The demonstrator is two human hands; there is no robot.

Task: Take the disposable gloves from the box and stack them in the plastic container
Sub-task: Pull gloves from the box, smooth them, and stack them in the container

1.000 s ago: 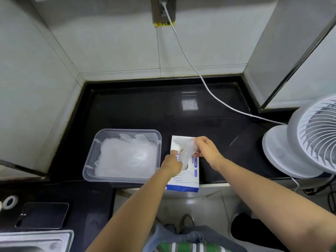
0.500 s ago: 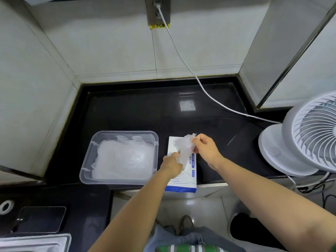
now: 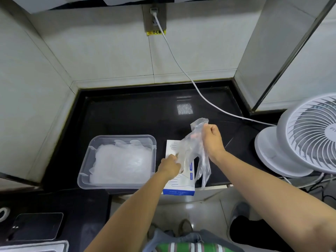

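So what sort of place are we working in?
Probably a kitchen or pantry corner: glossy black countertop, pale tiled walls behind it, and a steel sink rim at lower left.

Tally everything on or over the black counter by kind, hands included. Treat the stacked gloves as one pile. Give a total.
Hands: 2, left hand and right hand
Loose glove, between the two hands: 1
Glove pile: 1
Plastic container: 1
Glove box: 1
Fan: 1
Cable: 1
Total: 8

Thin clear plastic glove (image 3: 192, 151), translucent plastic container (image 3: 153, 148), printed cardboard box (image 3: 179, 190), glossy black countertop (image 3: 138, 115).
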